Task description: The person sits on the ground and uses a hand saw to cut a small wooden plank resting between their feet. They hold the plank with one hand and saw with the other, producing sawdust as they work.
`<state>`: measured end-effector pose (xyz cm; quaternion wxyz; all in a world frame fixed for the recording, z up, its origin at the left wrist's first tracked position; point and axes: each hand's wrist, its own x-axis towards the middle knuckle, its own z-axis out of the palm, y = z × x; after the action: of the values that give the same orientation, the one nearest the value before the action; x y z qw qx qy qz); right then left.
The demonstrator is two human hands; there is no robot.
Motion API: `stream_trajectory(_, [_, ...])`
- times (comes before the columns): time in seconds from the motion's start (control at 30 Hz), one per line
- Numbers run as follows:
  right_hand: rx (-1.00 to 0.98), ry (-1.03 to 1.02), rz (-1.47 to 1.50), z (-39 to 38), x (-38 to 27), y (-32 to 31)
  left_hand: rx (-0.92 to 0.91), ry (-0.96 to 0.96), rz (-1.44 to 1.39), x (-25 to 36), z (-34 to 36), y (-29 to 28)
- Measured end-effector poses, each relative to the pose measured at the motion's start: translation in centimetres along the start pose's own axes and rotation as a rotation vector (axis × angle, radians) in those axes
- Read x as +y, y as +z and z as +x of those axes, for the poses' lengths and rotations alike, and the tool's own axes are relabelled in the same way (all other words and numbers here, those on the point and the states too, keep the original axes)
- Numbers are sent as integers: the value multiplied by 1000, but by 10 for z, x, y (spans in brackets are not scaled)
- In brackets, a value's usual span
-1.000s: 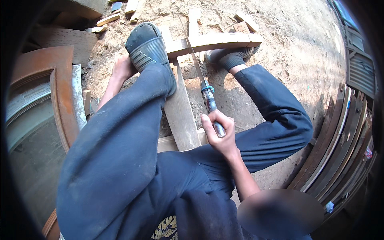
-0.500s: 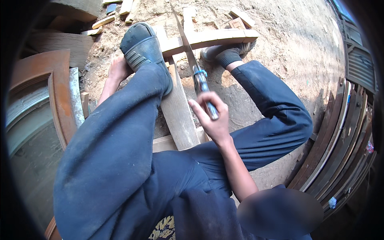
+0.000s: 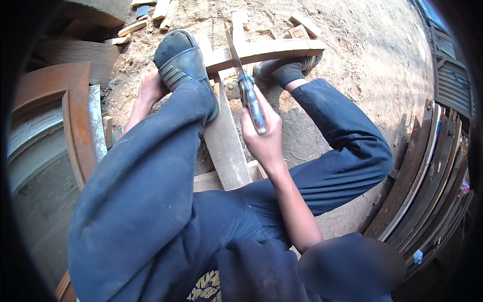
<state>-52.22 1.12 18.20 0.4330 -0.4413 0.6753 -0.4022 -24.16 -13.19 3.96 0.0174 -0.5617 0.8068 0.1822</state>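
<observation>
My right hand (image 3: 267, 136) is closed round the handle of a handsaw (image 3: 248, 93). Its long narrow blade crosses a curved wooden piece (image 3: 282, 48) and points away from me. That piece lies crosswise, its left end by my sandalled left foot (image 3: 183, 63) and its right end over my other foot (image 3: 289, 68). Under the left sandal runs a flat wooden board (image 3: 225, 146) toward my lap. On the far side of that sandal is my left hand (image 3: 150, 88); the shoe hides its fingers, and what it touches cannot be made out.
Wood offcuts (image 3: 166, 15) lie on the dirt ground at the far left, and small blocks (image 3: 304, 29) sit beyond the curved piece. A brown wooden frame with a pane (image 3: 76, 126) leans at the left. Long stacked planks (image 3: 417, 166) line the right side.
My right hand has pushed the saw forward, away from me, so its handle is now nearer the curved wooden piece. The left hand and both feet have stayed nearly where they were.
</observation>
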Motion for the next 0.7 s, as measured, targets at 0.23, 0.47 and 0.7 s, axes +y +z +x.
stream_trajectory(0.23, [-11,-14,80,-25,-2,-23,1,-25,42,-11,5,-4])
stream_trajectory(0.47, [-8,7,97,20,2,3,-36,-81,-67,3,8,-2])
stream_trajectory(0.7, [-34,-95,-5,-30,6,-24,-8,-85,-103,-6,4,0])
